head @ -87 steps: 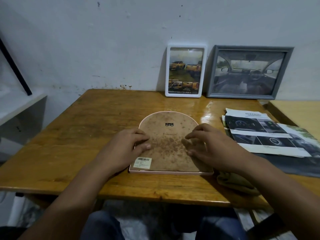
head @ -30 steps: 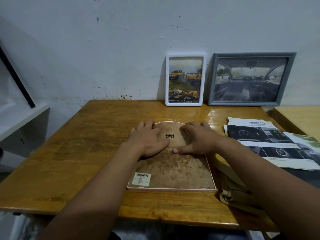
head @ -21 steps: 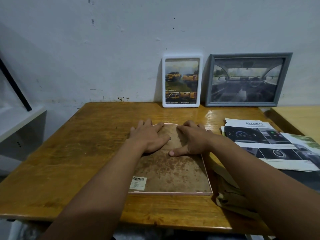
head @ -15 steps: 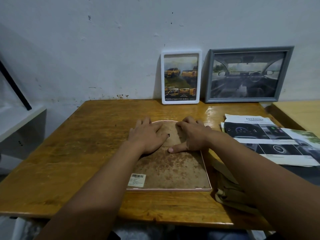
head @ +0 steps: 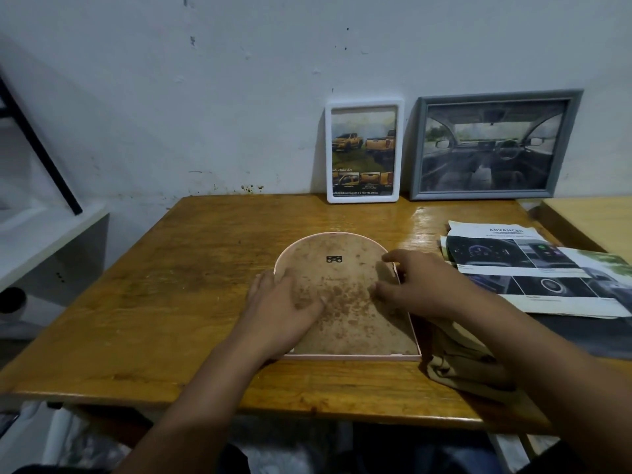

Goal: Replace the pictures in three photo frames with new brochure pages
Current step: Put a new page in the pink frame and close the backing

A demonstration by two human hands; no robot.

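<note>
My left hand (head: 285, 311) lies flat on the left side of the arched frame (head: 345, 295), palm down, fingers straight and slightly spread, the thumb reaching across the stained brown backing. My right hand (head: 415, 285) rests at the frame's right edge with its fingers loosely bent, fingertips touching the backing near the rim; I cannot tell whether they hook under anything. The two hands are apart, with the middle of the backing bare between them.

The arched frame lies face down on the wooden surface (head: 171, 302), its rounded end pointing to the wall and its straight end toward me. A small black hanger (head: 334, 259) sits near the rounded end.

At the back of the surface, two more frames lean against the wall: a white frame (head: 363, 151) with a page of yellow pickup trucks, and just to its right a grey frame (head: 492, 145) showing a car interior. To the right of my right hand, brochure pages (head: 533, 268) lie spread out flat. A crumpled tan cloth (head: 461, 364) lies under my right forearm, just beside the arched frame's near right corner.
</note>
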